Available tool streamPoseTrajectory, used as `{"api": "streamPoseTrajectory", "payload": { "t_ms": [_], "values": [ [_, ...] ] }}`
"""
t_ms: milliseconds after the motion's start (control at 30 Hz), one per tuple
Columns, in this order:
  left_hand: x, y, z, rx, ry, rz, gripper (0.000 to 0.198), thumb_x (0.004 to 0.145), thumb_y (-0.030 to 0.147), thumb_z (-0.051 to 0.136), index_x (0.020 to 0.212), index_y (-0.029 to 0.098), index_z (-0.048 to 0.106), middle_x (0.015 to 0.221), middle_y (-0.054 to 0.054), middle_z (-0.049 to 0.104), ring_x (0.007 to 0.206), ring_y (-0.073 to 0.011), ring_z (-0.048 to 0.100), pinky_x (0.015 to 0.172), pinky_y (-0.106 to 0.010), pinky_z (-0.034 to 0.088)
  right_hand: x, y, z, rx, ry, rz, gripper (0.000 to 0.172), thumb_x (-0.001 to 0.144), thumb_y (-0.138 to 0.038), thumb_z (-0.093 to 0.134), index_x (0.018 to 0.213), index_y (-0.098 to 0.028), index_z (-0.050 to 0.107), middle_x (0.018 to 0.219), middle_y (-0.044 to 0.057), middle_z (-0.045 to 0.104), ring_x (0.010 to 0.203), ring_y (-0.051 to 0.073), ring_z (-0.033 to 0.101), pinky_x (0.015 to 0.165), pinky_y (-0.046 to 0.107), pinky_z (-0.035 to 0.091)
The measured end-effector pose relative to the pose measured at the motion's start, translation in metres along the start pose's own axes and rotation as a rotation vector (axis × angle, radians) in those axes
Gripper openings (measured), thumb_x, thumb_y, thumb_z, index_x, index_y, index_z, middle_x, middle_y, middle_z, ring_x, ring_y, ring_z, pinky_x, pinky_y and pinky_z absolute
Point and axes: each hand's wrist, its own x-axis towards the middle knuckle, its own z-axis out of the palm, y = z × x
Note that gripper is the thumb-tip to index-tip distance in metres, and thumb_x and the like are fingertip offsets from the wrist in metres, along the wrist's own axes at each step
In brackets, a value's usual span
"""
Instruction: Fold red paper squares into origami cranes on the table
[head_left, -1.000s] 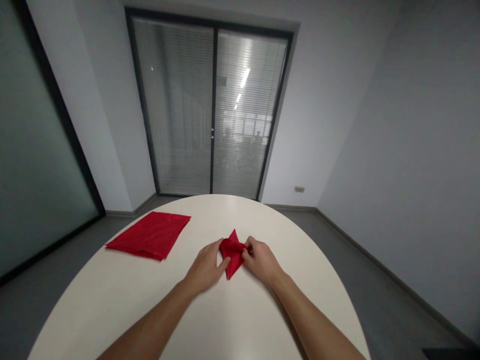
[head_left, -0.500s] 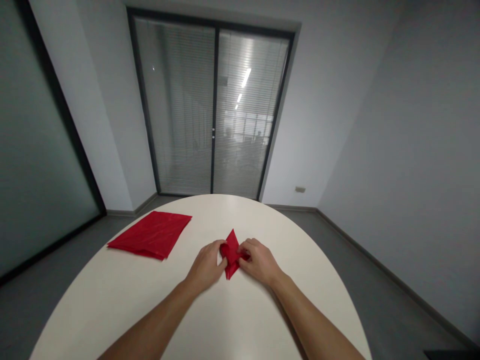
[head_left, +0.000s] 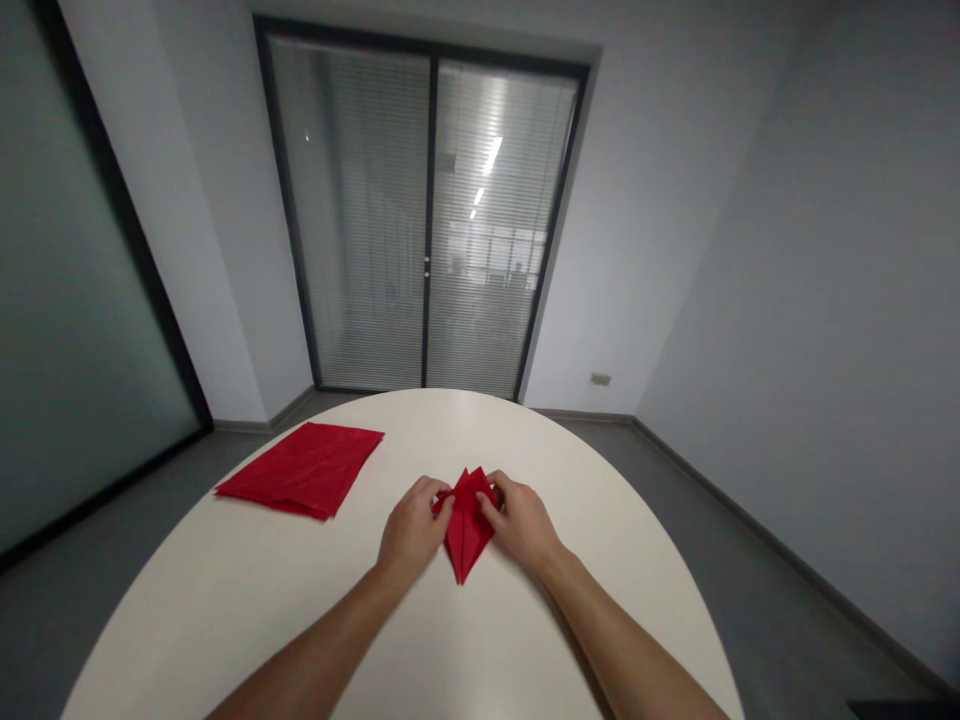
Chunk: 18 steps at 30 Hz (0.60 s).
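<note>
A small folded piece of red paper (head_left: pixel 468 530) is held over the middle of the table, its two narrow points facing me and two short tips at the far end. My left hand (head_left: pixel 415 520) pinches its left edge between thumb and fingers. On the opposite edge, my right hand (head_left: pixel 523 515) grips with the thumb on top and the index finger behind. Part of each side of the paper is hidden by the fingers.
Larger red paper sheets (head_left: pixel 307 468) lie in a flat stack at the table's left far side. The round white table (head_left: pixel 420 660) curves away near a glazed door (head_left: pixel 427 220) with blinds. Walls stand left and right.
The paper's upper layers have spread, so it looks wider, with two tips at the far end and its near points closer to me. Both hands have shifted their grip slightly. The stack has stayed put.
</note>
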Motion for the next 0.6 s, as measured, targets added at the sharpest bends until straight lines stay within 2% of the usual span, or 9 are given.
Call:
{"api": "streamPoseTrajectory", "payload": {
  "t_ms": [167, 400, 600],
  "values": [
    [-0.001, 0.003, -0.001, 0.023, 0.030, -0.031, 0.012, 0.090, 0.020, 0.052, 0.091, 0.022, 0.064, 0.091, -0.002, 0.066, 0.085, -0.0186, 0.064, 0.078, -0.031, 0.049, -0.001, -0.008, 0.000, 0.049, 0.029, 0.002, 0.019, 0.096, -0.034, 0.047, 0.100, -0.024, 0.062, 0.067, -0.001, 0.064, 0.061, 0.016, 0.057, 0.060, 0.025, 0.035],
    [-0.004, 0.015, -0.003, 0.016, 0.012, -0.003, 0.011, 0.089, 0.018, 0.053, 0.091, 0.022, 0.063, 0.092, -0.002, 0.066, 0.086, -0.0178, 0.062, 0.078, -0.030, 0.048, -0.003, -0.004, 0.003, 0.136, 0.038, -0.012, 0.018, 0.096, -0.035, 0.047, 0.103, -0.024, 0.061, 0.067, -0.002, 0.063, 0.059, 0.015, 0.056, 0.058, 0.025, 0.036],
    [-0.006, 0.016, 0.000, 0.000, 0.001, -0.015, 0.012, 0.089, 0.018, 0.052, 0.093, 0.023, 0.063, 0.093, -0.001, 0.067, 0.084, -0.0165, 0.063, 0.077, -0.028, 0.047, -0.002, -0.004, 0.000, 0.407, -0.025, -0.012, 0.034, 0.101, -0.043, 0.038, 0.113, -0.021, 0.061, 0.072, 0.000, 0.063, 0.065, 0.015, 0.057, 0.062, 0.025, 0.042]
  ]
}}
